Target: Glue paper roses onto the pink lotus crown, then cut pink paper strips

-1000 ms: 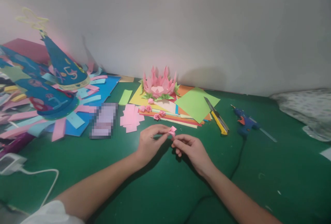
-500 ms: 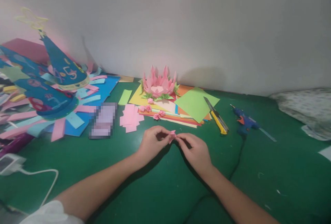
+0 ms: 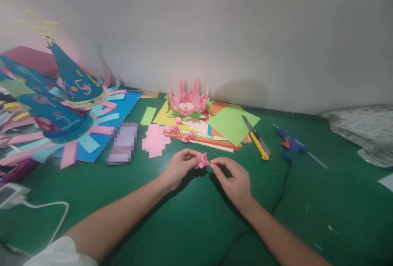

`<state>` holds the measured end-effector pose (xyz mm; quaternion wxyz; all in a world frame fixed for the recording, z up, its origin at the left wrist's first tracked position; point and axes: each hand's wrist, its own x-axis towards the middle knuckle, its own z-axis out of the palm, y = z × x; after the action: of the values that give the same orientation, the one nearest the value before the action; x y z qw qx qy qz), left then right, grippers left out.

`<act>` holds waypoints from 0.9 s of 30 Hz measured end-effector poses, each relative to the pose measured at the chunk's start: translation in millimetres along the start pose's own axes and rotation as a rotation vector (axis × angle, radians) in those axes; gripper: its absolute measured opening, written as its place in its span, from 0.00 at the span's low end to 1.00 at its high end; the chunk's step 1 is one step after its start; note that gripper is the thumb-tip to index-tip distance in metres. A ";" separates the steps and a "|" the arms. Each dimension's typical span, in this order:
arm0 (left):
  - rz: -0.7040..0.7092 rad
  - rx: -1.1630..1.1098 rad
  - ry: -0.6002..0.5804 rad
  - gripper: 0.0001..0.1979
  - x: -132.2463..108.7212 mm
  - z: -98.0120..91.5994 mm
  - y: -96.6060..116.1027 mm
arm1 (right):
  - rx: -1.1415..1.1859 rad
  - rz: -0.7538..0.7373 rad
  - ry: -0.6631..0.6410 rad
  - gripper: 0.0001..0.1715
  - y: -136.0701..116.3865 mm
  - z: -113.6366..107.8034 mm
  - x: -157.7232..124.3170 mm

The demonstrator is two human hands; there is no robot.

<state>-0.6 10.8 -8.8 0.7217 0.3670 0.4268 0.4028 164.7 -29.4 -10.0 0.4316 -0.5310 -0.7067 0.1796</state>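
A small folded pink paper flower point(image 3: 202, 160) is held just above the green table, between my two hands. My left hand point(image 3: 181, 168) pinches its left side between thumb and fingers. With thumb and forefinger, my right hand point(image 3: 235, 180) grips the tip of a petal on the right side. Beyond my hands lie several small finished pink paper flowers point(image 3: 186, 138). Behind them stands a large pink paper lotus point(image 3: 188, 101) with green leaves. Pink paper pieces point(image 3: 155, 141) lie stacked to the left of my left hand.
Coloured sheets, a light green one point(image 3: 235, 123) on top, lie under a yellow utility knife point(image 3: 259, 143). A blue glue gun point(image 3: 290, 141) with a cord is at right. Blue paper hats point(image 3: 72, 81), a blurred-out rectangle point(image 3: 123, 143) and a white charger point(image 3: 14, 195) stand left.
The pink paper flower has turned in my fingers, so its open petals now show. My left hand has shifted slightly left; my right hand keeps nearly the same place.
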 end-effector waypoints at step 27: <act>-0.245 -0.272 -0.138 0.15 1.0 -4.5 2.4 | 0.184 -0.050 0.067 0.08 5.9 4.3 1.1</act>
<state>-5.0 13.5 -8.7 0.8358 0.2382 0.3594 0.3399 164.7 -25.4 -16.1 0.5063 -0.4768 -0.6856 0.2151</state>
